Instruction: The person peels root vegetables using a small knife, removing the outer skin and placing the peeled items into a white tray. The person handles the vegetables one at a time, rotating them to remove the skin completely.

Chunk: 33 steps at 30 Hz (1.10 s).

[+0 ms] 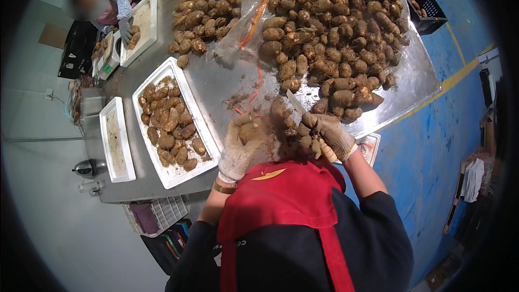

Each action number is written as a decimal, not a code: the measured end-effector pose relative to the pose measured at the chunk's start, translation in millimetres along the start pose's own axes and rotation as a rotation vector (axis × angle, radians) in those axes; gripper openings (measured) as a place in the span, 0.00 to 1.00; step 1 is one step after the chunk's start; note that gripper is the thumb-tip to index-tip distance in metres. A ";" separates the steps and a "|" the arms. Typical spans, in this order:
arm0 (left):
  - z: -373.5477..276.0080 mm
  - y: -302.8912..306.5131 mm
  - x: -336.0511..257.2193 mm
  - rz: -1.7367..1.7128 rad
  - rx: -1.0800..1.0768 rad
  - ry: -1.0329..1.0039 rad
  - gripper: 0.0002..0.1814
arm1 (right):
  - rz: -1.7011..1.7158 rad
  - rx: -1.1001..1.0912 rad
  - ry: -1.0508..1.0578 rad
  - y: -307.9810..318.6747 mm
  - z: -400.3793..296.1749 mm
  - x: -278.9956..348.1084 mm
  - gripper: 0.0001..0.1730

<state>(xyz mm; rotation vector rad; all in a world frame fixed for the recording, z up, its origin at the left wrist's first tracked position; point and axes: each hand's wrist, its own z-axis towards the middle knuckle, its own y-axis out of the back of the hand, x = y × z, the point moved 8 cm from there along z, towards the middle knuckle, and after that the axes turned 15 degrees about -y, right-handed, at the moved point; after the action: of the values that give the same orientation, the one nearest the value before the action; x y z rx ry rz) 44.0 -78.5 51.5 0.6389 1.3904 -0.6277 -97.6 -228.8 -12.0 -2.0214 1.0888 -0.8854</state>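
Note:
My left hand (239, 146), in a soiled knit glove, holds a brown taro corm (248, 133) just above the metal table. A knife with a ridged pale handle (327, 151) is gripped in my gloved right hand (328, 132), its blade (296, 103) pointing up and left over the table. Root trimmings and a few corms (279, 111) lie between my hands, partly in shadow. Left of my left hand, a white tray (204, 127) holds many corms with hairs trimmed short. A large heap of hairy taro corms (332, 40) covers the far side.
Clear plastic sheeting with an orange band (259, 10) lies across the heap. An empty-looking soiled white tray (117, 142) stands at the left. Beyond it a co-worker's gloved hand (125, 30) touches corms in another tray (150, 20). A black crate (429, 20) stands at the far right.

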 end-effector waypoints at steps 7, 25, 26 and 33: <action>4.0 -9.3 9.6 0.383 0.071 -0.055 0.30 | -1.204 -0.493 0.362 -71.3 -18.3 21.3 0.17; 8.7 40.9 -4.9 0.351 -0.133 -0.001 0.30 | -1.444 -1.043 0.495 -1.1 -22.9 36.2 0.17; 11.6 67.1 -12.9 0.597 -0.159 -0.121 0.30 | -1.444 -0.996 0.561 -0.5 -29.0 33.9 0.17; 26.1 254.3 -9.8 0.672 -0.520 -0.016 0.27 | -1.277 -0.979 0.430 19.9 -38.9 15.3 0.17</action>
<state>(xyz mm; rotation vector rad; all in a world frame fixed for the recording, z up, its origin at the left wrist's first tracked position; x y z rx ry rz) 246.6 76.3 73.1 0.6206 1.1564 0.2584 -130.7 -259.8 -2.8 -3.5667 0.2247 -1.6344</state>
